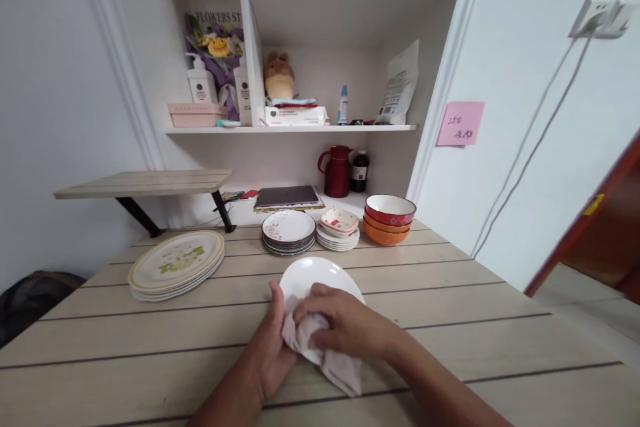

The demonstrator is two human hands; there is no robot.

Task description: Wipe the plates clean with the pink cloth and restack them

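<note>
The white plate [325, 275] is located at the middle of the surface [460, 353], between its left and right edges and on the person's side of the other dishes; whether its underside touches the surface cannot be determined. The left hand [273, 347] has its grip closed on the plate's left side, with the thumb raised at the rim. The right hand [347, 323] has its grip closed on a bunched cloth [345, 370], set against the near part of the plate; one end of the cloth hangs past the rim. Toward the left edge of the surface is a stack of oval plates [175, 265], the top one bearing a green pattern. Along the far edge, from left to right, are a stack of dark-rimmed plates [289, 227], a stack of small white plates [339, 243] carrying small patterned dishes [340, 221], and, near the far right corner, a stack of bowls [387, 230], red above orange. A raised board [145, 181] stands on black legs at the far left corner.
</note>
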